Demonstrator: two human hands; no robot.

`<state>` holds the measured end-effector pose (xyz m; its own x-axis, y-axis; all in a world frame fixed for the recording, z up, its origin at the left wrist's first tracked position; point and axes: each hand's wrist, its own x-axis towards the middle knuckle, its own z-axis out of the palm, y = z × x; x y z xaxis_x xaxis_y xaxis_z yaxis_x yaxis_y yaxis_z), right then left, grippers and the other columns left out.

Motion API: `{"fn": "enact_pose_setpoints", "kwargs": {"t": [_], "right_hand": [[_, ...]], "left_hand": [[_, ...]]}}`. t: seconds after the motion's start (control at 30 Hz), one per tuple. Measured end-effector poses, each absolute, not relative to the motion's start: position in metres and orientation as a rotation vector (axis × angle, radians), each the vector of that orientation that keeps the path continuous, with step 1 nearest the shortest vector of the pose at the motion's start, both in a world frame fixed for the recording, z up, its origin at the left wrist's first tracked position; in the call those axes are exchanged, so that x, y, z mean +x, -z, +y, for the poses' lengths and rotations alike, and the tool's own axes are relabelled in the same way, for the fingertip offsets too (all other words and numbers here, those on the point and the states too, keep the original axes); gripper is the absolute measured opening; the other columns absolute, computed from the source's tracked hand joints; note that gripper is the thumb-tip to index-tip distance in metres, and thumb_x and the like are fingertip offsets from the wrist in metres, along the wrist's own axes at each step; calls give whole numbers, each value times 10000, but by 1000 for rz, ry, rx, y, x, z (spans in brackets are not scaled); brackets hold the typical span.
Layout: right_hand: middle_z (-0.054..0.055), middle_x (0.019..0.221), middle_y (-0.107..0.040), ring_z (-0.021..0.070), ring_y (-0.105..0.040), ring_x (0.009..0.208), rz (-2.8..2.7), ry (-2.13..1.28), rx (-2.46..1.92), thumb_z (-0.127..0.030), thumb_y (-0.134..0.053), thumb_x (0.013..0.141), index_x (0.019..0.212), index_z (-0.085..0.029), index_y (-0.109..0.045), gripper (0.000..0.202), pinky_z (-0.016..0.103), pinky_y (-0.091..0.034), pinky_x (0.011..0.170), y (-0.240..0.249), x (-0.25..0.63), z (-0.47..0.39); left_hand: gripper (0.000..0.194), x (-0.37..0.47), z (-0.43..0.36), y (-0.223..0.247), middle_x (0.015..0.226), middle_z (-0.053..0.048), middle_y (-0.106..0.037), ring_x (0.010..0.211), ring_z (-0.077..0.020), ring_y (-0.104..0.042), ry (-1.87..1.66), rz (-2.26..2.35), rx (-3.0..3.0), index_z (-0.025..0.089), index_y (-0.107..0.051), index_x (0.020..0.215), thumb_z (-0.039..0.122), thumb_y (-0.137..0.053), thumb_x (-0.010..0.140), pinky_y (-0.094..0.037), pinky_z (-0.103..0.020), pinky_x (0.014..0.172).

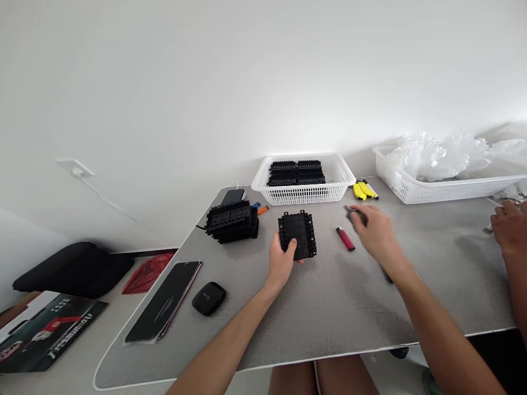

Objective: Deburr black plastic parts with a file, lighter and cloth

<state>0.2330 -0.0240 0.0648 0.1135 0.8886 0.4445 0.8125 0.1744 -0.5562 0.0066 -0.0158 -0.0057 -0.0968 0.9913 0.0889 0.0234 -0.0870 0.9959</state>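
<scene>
1) Black panel (pixel 302 227) is lying in the person's left hand (pixel 283 255), in the head view, being held above the near middle of the grey table (pixel 329 312)
2) The left hand is clamping the panel's near left part, its thumb pressing on the upper face and its fingers reaching underneath
3) The right hand (pixel 376 230) is hovering to the right of the panel, well apart from it, its thumb and fingers closing together on a dark tool (pixel 349 212); motion is blurring both, so I cannot tell the tool's kind
4) A red lighter (pixel 346 240) is lying on the table between the two hands
5) To the left of the panel, a stack of black panels (pixel 231 222) is standing on the table, apart from the left hand
6) On the far side, a white basket (pixel 304 195) is holding more black panels (pixel 310 173), and yellow items (pixel 359 192) are lying just to its right
7) At the far right, a second white basket (pixel 411 189) is holding clear plastic bags (pixel 444 156)
8) On the near left, a phone (pixel 164 302) is lying beside a small black case (pixel 208 298)
9) At the right edge, another person's hand (pixel 508 222) is resting over the table
</scene>
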Motion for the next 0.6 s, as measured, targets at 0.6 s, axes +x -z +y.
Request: {"fn": "enact_pose_setpoints", "kwargs": {"t": [0.6], "right_hand": [[126, 959, -568, 227, -585, 783, -2247, 140, -1358, -117, -387, 917, 1354, -125, -478, 446, 332, -516, 618, 0, 149, -29]], "left_hand": [[425, -1, -7, 15, 955, -73, -612, 638, -178, -644, -1480, 1243, 1175, 186, -493, 1094, 403, -661, 769, -528, -260, 375]]}}
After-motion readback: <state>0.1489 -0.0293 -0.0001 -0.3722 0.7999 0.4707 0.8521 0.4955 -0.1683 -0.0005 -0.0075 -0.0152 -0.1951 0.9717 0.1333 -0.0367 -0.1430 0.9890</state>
